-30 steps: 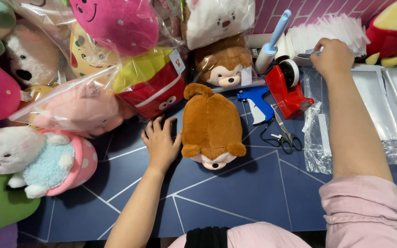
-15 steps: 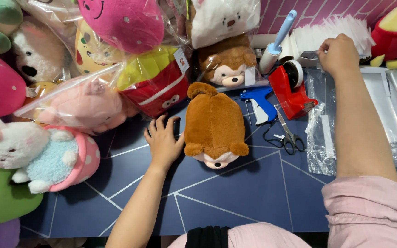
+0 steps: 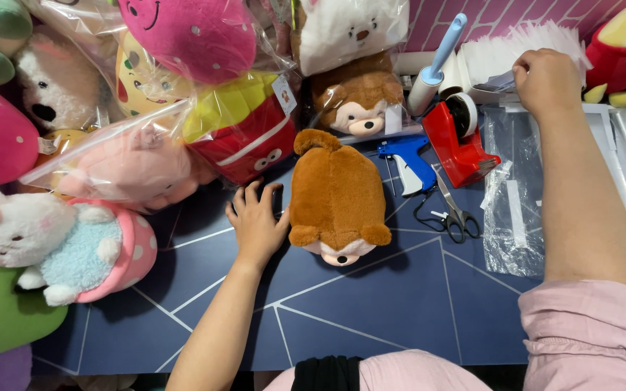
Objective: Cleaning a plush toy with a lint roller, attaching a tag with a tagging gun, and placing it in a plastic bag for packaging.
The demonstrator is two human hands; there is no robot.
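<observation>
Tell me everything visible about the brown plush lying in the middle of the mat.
The brown plush is a soft, fuzzy animal toy, orange-brown with a cream muzzle and dark nose. It lies unbagged on the blue mat, back up, head toward the person, two small rounded ears or paws flanking the face, and a curled tail at the far end. The left hand rests flat beside it, its thumb side against the plush's flank. A bagged brown plush sits just beyond its tail; whether they touch is unclear.

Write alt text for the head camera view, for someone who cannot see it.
A brown plush monkey lies face down on a dark blue table, the left hand flat beside it. The right hand reaches to a stack of white sheets.
</observation>
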